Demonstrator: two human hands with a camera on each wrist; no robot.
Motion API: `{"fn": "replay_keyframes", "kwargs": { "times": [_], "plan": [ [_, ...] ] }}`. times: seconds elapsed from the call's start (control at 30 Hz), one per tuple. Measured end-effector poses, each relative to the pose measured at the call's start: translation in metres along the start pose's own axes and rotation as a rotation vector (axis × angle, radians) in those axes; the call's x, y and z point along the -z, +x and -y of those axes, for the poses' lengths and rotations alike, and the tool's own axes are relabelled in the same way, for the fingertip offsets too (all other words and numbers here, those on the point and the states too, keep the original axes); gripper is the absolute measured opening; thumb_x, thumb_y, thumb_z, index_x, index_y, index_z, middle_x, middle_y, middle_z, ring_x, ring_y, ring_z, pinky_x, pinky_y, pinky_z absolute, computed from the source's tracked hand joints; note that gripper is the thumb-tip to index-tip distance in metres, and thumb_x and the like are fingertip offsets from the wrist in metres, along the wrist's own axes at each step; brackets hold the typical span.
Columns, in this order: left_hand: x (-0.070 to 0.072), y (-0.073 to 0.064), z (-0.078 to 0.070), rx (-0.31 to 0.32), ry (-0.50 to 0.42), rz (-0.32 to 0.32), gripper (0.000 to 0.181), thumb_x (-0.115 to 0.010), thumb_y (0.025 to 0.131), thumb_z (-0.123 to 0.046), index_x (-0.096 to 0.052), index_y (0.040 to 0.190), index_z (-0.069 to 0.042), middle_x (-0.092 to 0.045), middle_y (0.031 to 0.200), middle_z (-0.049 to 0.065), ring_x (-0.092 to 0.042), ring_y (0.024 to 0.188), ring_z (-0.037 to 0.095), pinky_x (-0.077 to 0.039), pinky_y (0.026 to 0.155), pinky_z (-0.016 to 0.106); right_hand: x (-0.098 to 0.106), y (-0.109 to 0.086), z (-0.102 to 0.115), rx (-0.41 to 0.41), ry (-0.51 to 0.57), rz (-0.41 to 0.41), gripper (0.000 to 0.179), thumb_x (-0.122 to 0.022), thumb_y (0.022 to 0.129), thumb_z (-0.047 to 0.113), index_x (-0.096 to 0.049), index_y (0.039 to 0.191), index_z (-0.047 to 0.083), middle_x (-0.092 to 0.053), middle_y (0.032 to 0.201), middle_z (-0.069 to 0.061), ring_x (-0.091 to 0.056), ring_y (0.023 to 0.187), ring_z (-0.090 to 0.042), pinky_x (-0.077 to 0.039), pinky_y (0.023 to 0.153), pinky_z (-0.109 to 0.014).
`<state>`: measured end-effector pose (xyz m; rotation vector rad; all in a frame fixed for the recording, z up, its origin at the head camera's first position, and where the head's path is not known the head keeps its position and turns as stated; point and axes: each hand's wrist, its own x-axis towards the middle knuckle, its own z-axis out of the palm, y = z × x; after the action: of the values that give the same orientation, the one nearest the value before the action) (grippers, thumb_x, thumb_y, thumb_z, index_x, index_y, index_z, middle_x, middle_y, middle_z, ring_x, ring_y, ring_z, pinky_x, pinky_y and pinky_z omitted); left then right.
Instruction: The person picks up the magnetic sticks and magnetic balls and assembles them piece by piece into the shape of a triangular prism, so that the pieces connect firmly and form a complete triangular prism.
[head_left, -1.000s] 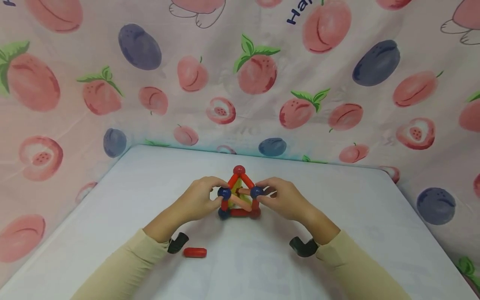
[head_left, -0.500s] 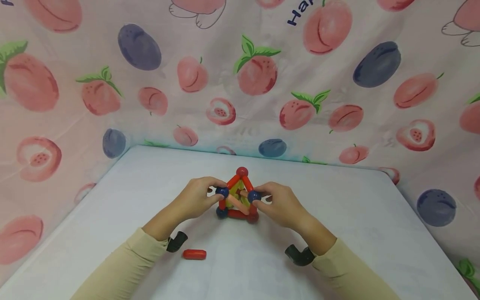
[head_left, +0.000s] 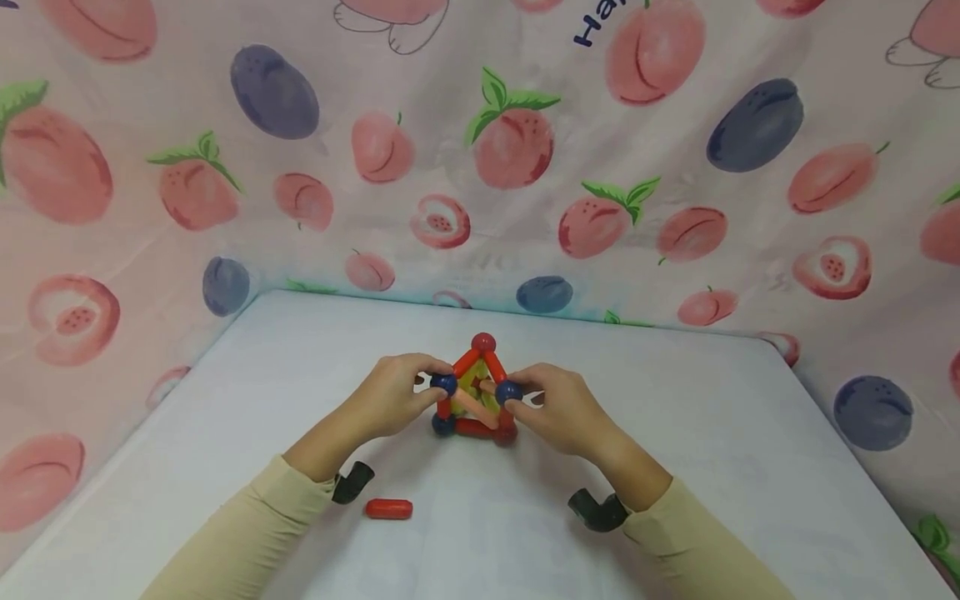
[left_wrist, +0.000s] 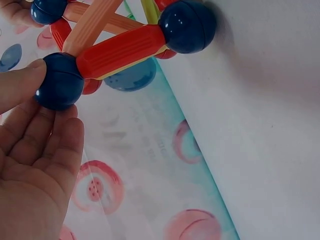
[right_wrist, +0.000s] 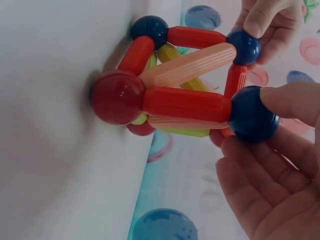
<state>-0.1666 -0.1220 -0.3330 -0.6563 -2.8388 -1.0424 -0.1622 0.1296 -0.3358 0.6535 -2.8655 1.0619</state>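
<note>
A frame of magnetic sticks and balls (head_left: 474,428) stands on the white table, with red, peach and yellow sticks between red and blue balls. My left hand (head_left: 393,397) pinches the blue ball (left_wrist: 59,82) at its upper left corner between thumb and fingers. On the other side, my right hand (head_left: 558,410) pinches another blue ball (right_wrist: 253,114). A red stick (right_wrist: 187,107) runs from that ball down to a red ball (right_wrist: 117,96) at the base. Peach sticks (right_wrist: 192,65) slant across the inside. One red ball (head_left: 483,343) tops the frame.
A loose red stick (head_left: 389,509) lies on the white table (head_left: 675,433) near the left forearm. Black wrist mounts (head_left: 597,510) hang under both wrists. Behind the table rises a fruit-printed cloth (head_left: 465,150).
The frame has turned slightly, its right blue ball coming a little nearer to me along with my right hand. Both hands keep their pinch, and the last half second is nearly still.
</note>
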Motion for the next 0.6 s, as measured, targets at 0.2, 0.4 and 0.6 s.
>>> {"fn": "replay_keyframes", "kwargs": {
  "times": [0.2, 0.4, 0.6],
  "plan": [
    [0.000, 0.000, -0.001, 0.006, -0.004, 0.006, 0.028, -0.073, 0.091, -0.008, -0.072, 0.120, -0.007, -0.070, 0.117, 0.007, -0.064, 0.104, 0.033, -0.056, 0.086, 0.040, 0.002, 0.000, 0.000, 0.005, -0.006, 0.007, 0.033, -0.076, 0.090, 0.019, -0.070, 0.119, 0.005, -0.069, 0.110, -0.004, -0.067, 0.102, -0.021, -0.057, 0.086, -0.041],
    [-0.001, -0.002, 0.001, 0.019, -0.022, -0.011, 0.032, -0.074, 0.091, -0.010, -0.069, 0.123, -0.006, -0.069, 0.120, 0.008, -0.064, 0.106, 0.030, -0.055, 0.089, 0.042, 0.002, 0.001, 0.001, -0.011, -0.013, 0.013, 0.033, -0.076, 0.090, 0.020, -0.071, 0.119, 0.006, -0.069, 0.111, -0.003, -0.066, 0.102, -0.020, -0.057, 0.085, -0.039],
    [0.005, -0.015, 0.004, 0.073, -0.040, -0.022, 0.045, -0.079, 0.088, -0.015, -0.063, 0.128, -0.004, -0.066, 0.122, 0.011, -0.063, 0.109, 0.031, -0.053, 0.093, 0.045, 0.003, 0.001, -0.001, -0.014, -0.013, 0.018, 0.032, -0.076, 0.090, 0.021, -0.071, 0.119, 0.008, -0.069, 0.112, -0.002, -0.066, 0.103, -0.020, -0.057, 0.085, -0.038]
  ]
}}
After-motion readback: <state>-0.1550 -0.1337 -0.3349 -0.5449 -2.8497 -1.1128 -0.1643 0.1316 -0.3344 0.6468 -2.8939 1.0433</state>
